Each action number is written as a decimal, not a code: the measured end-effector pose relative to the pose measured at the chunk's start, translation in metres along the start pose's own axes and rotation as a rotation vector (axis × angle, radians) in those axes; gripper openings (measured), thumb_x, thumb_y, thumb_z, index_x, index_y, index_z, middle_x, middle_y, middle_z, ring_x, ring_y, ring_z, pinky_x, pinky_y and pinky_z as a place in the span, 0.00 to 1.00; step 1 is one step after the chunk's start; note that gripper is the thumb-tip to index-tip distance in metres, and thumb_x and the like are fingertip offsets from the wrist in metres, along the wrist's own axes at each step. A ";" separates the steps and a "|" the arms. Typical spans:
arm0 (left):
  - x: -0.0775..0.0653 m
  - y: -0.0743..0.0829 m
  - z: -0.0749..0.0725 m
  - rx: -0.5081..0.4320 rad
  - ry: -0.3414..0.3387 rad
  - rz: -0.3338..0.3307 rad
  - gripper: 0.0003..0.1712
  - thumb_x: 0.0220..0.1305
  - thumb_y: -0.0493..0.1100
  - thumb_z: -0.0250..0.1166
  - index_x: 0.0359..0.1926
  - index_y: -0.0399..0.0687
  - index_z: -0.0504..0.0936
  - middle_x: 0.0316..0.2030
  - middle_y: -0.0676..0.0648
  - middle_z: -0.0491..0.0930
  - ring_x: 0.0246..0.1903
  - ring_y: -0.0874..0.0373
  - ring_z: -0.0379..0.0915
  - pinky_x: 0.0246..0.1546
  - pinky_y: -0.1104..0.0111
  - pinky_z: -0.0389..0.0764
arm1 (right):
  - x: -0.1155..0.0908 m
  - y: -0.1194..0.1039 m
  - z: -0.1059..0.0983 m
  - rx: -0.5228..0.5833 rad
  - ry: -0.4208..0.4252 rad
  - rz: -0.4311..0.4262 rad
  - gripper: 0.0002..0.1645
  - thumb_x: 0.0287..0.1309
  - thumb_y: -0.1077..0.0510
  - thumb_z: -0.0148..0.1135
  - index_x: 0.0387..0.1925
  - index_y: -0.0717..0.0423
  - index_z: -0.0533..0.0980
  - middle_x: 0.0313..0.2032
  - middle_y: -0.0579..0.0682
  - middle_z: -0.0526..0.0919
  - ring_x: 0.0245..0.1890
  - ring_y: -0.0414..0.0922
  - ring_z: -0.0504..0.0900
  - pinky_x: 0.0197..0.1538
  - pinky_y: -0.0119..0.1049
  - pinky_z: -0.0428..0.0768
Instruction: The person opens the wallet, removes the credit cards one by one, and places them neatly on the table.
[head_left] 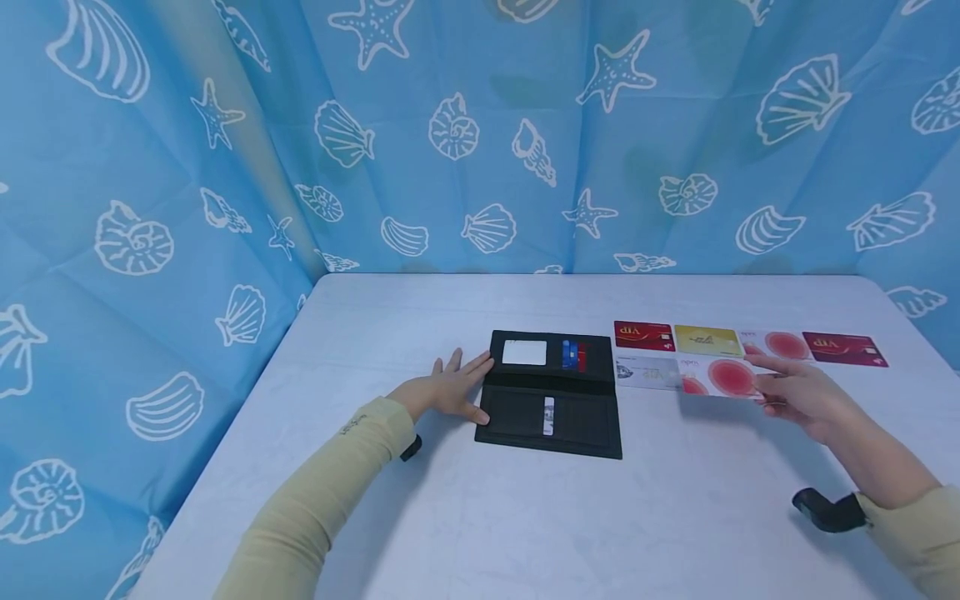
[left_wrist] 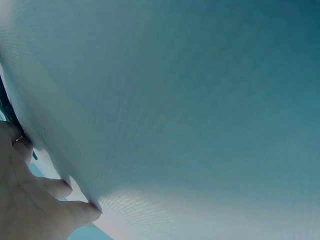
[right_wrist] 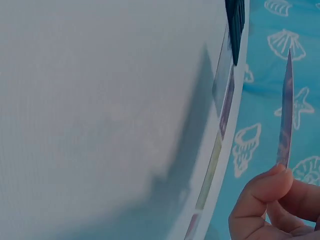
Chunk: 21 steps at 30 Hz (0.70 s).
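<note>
A black bifold wallet (head_left: 585, 437) lies spread open on the table. My left hand (head_left: 450, 389) rests at its left edge, fingers spread and the thumb on the lower half. In the left wrist view that hand (left_wrist: 30, 200) shows at the lower left. Between thumb and fingers, my right hand (head_left: 806, 392) pinches a white card with red circles (head_left: 720, 377) by its right end. The right wrist view shows the card (right_wrist: 286, 110) edge-on, raised off the table. Blue and red cards (head_left: 573, 356) poke from an upper slot, and a pale card (head_left: 549, 415) shows in the lower half.
Right of the wallet lie a red VIP card (head_left: 643, 336), a gold card (head_left: 707, 340), another red-circle card (head_left: 776, 344) and a dark red VIP card (head_left: 845, 350) in a row. A silver card (head_left: 647, 372) lies below them. A blue shell-print curtain (head_left: 480, 167) hangs behind.
</note>
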<state>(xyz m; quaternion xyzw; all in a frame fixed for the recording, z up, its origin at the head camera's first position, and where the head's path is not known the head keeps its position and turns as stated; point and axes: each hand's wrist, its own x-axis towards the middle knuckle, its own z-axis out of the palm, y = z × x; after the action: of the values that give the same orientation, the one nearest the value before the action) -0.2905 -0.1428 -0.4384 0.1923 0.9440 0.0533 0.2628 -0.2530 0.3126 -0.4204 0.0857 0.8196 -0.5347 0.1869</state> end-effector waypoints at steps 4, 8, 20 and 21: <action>-0.001 0.000 -0.001 0.000 -0.001 0.006 0.57 0.53 0.63 0.62 0.72 0.54 0.37 0.72 0.55 0.28 0.69 0.42 0.18 0.65 0.44 0.31 | 0.005 0.003 -0.007 0.008 0.024 0.017 0.42 0.65 0.47 0.48 0.69 0.58 0.40 0.34 0.36 0.70 0.30 0.40 0.73 0.39 0.27 0.78; -0.002 0.001 -0.002 0.001 -0.003 0.010 0.57 0.53 0.63 0.62 0.72 0.54 0.36 0.72 0.55 0.28 0.68 0.42 0.18 0.65 0.44 0.30 | 0.009 0.005 -0.010 -0.009 0.068 0.040 0.40 0.65 0.49 0.48 0.69 0.57 0.41 0.34 0.37 0.70 0.29 0.41 0.73 0.38 0.27 0.77; 0.002 0.000 0.001 0.000 0.006 -0.002 0.57 0.52 0.64 0.62 0.72 0.56 0.36 0.72 0.57 0.28 0.69 0.43 0.17 0.65 0.45 0.30 | 0.026 0.010 -0.012 -0.058 0.130 0.081 0.41 0.64 0.50 0.48 0.69 0.58 0.41 0.54 0.68 0.61 0.27 0.42 0.71 0.33 0.27 0.76; 0.001 0.000 0.001 0.000 0.006 0.000 0.57 0.52 0.64 0.62 0.72 0.56 0.36 0.72 0.57 0.28 0.69 0.43 0.18 0.65 0.45 0.30 | 0.027 0.010 -0.011 -0.062 0.131 0.081 0.41 0.64 0.50 0.48 0.69 0.59 0.41 0.55 0.70 0.60 0.27 0.42 0.71 0.33 0.27 0.76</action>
<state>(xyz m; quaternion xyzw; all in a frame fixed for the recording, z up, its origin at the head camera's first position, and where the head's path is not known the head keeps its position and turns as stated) -0.2910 -0.1422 -0.4395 0.1920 0.9448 0.0537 0.2598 -0.2770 0.3251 -0.4356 0.1478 0.8420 -0.4944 0.1571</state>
